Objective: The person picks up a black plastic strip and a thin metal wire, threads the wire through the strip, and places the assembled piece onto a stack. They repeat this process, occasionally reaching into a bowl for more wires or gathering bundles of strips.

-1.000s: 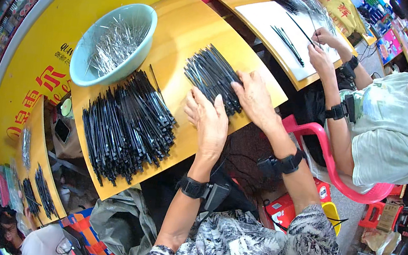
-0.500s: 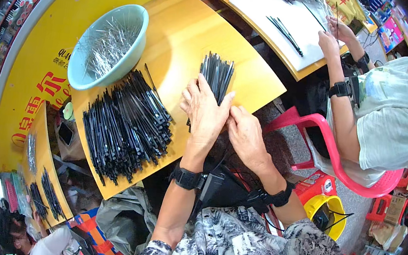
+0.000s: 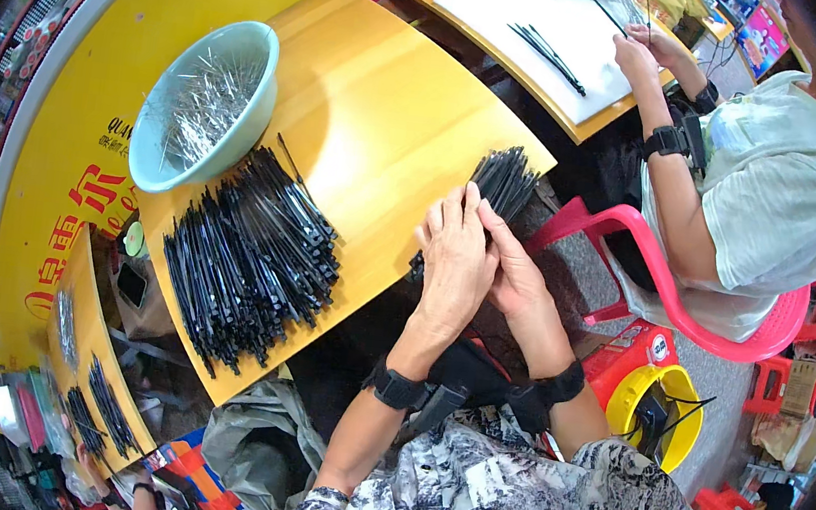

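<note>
A bundle of thin black strips that look like cable ties (image 3: 505,179) is gripped over the right front edge of the yellow table (image 3: 385,101). My left hand (image 3: 454,260) is closed over its near side, with the back of the hand up. From the right, my right hand (image 3: 524,280) closes round the same bundle, its fingers partly hidden behind the left hand. To the left on the table lies a large pile of similar black strips (image 3: 251,262), roughly side by side. Behind that pile, a light-blue bowl (image 3: 263,97) holds many thin silvery pieces (image 3: 204,121).
On the right, a co-worker (image 3: 747,193) on a pink chair (image 3: 772,327) holds a thin black strip over a white board (image 3: 505,19). Near my right arm stands a yellow bucket (image 3: 690,428). At lower left, a narrow table (image 3: 75,348) bears more strips.
Both hands have moved right with the bundle, from over the table to its right front edge. The bundle now leans further right. The view has shifted slightly.
</note>
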Demonstrator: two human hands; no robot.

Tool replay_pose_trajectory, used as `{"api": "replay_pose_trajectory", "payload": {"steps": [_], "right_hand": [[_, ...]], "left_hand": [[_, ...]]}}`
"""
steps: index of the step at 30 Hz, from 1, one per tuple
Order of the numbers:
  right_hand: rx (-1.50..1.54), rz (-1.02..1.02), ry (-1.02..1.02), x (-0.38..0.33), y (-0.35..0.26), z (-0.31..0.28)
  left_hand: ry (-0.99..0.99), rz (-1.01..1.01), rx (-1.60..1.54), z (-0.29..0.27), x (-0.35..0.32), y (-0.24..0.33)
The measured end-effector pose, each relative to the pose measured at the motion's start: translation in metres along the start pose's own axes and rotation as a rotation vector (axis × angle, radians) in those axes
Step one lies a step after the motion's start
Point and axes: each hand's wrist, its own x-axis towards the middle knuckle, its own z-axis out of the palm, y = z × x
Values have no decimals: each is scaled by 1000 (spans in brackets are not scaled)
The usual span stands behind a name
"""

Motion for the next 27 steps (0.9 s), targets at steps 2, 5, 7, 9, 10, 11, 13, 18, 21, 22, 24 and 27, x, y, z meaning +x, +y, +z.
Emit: {"api": "replay_pose_trajectory", "payload": {"steps": [2,5,7,9,10,11,13,18,21,22,24,27], "right_hand": [[31,60,43,-14,-7,2],[-50,19,100,-26,-8,0],[-34,14,132,-34,-8,0],[-111,-22,198,-49,-9,12],[-140,-79,201,-53,-9,18],[-222,-103,206,-64,-16,35],[-271,-217,105,-59,-19,44],[-463,-527,-42,-19,-16,86],[-551,-769,-108,19,-14,92],[-625,-779,-90,32,-10,90],[-724,-777,-85,44,-4,88],[-852,-743,-105,49,9,89]], "left_hand": [[-37,-5,-133,-8,-5,5],[-144,-66,-310,-24,-9,14],[-168,-65,-469,-27,-14,15],[-148,-91,-518,-33,-18,18],[-123,-86,-563,-39,-18,23],[-98,-81,-612,-43,-18,28],[-50,-70,-630,-46,-13,29],[267,-50,-980,-57,14,8],[315,41,-946,-78,29,-6],[270,58,-1098,-79,30,-12],[230,100,-997,-64,33,-32],[238,117,-840,-55,35,-46]]}}
